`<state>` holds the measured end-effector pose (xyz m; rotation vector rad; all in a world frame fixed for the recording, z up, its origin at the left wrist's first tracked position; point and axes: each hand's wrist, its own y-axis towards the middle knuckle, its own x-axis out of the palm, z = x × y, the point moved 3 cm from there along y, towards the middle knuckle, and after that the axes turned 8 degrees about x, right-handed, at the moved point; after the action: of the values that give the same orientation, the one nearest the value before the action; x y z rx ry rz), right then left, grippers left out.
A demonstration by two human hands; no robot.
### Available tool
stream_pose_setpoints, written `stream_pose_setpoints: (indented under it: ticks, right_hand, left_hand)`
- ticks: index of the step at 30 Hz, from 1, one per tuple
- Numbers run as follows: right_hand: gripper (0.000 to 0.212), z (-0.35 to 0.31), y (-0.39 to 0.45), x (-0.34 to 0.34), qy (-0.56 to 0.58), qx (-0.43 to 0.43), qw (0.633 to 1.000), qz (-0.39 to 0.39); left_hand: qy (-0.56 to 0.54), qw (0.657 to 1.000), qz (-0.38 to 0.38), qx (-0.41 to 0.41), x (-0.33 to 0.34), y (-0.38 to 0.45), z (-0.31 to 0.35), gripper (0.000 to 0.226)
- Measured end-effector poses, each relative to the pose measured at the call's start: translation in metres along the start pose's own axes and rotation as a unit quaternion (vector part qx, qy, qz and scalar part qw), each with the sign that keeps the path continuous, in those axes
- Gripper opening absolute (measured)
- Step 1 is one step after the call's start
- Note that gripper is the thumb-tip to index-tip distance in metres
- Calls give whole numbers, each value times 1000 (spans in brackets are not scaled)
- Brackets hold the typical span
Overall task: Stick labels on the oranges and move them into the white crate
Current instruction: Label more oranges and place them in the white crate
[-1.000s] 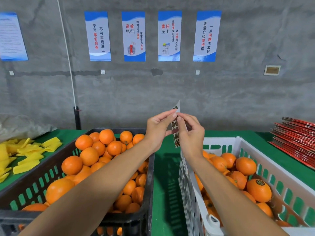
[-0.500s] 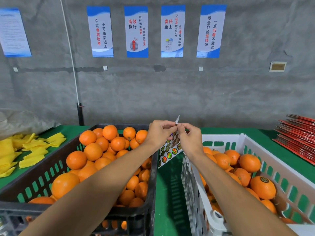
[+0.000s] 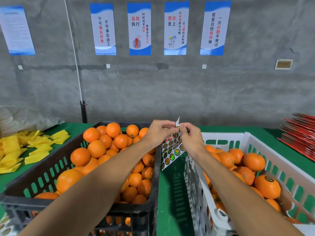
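Note:
A sheet of round labels (image 3: 172,150) hangs between the two crates. My left hand (image 3: 158,132) pinches its top edge, and my right hand (image 3: 190,138) pinches at the same top corner with finger and thumb. A black crate (image 3: 154,169) on the left is heaped with unlabelled oranges (image 3: 97,149). The white crate (image 3: 255,140) on the right holds several oranges; one orange (image 3: 267,183) near its front shows a dark round label on top.
Yellow foam sleeves (image 3: 34,147) lie scattered on the green table (image 3: 172,193) at the left. A stack of red flat sheets (image 3: 301,135) sits at the far right. A concrete wall with posters stands behind the table.
Both hands have lowered with the label sheet, which now hangs face-on between the crates. The fingers keep working at its top corner.

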<state>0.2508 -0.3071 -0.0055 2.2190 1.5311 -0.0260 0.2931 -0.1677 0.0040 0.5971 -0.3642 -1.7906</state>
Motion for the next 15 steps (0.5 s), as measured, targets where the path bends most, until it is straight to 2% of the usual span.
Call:
stream_pose_setpoints:
  ticks: [6, 10, 15]
  right_hand:
    - [22, 2, 1, -1, -7, 3, 1000, 9]
    - [24, 2, 1, -1, -17, 11, 1000, 12]
    - [22, 2, 0, -1, -13, 17, 1000, 19]
  left_hand:
    - [32, 999, 14, 21, -1, 2, -7, 14]
    - [68, 997, 12, 16, -3, 6, -10, 20]
    - [52, 999, 3, 11, -3, 6, -12, 20]
